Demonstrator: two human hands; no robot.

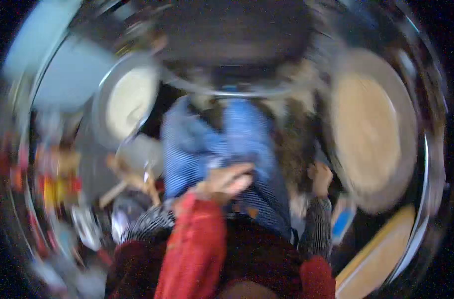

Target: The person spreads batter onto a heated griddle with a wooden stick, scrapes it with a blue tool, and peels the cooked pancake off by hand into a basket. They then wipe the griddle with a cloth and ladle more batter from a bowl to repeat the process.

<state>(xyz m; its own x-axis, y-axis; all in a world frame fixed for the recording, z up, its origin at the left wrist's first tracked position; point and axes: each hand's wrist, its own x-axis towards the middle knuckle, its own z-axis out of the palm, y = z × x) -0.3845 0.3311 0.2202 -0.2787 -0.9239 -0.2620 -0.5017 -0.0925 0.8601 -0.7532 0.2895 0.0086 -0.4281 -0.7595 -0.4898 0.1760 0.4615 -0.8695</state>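
Motion smears the whole view. Reaching in from below in a bright red sleeve, my left hand [230,180] lies across the lap over blue jeans [247,129], its fingers stretched out to the right. A small dark patch shows just above the fingers. Black-and-white striped cloth [150,222] is next to that wrist. Beyond a striped cuff [316,224], my right hand [320,178] is held up beside the right thigh, fingers curled in. What it may hold is hidden. It is nearest to the large round basin [344,182] on the right.
Tan material fills the right basin; a paler round tub [103,102] at left holds cream-coloured material. A dark rounded object [232,40] is in front of the knees. Brown stick-like shapes [115,192], blurred red and yellow items [55,187], and a yellow-edged board [379,254] lie around.
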